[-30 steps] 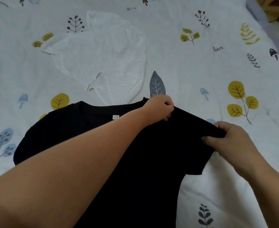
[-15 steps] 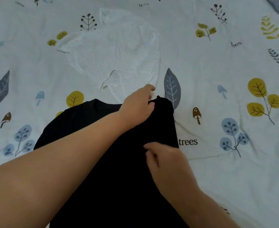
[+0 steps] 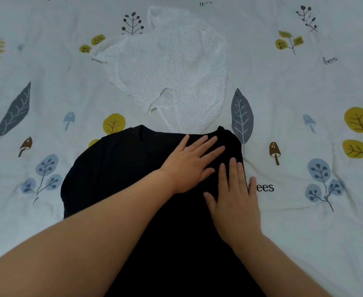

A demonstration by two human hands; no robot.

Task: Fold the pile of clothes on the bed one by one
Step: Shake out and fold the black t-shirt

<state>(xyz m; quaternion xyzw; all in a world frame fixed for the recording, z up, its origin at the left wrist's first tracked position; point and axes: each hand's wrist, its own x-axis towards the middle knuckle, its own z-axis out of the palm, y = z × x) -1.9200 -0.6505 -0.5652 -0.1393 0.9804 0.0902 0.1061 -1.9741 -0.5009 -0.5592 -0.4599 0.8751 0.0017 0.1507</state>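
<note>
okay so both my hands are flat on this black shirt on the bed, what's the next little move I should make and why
Probably reach the left hand to the unfolded sleeve side at the left and bring it inward. The black cotton T-shirt has its right side already folded in, straight edge under the right hand; the left side bulges wide over the leaf-printed white bedsheet. The dotted white garment can wait.

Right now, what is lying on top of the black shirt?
Both hands lie flat on the black shirt: left hand, right hand. The fabric beneath them is covered.
</note>
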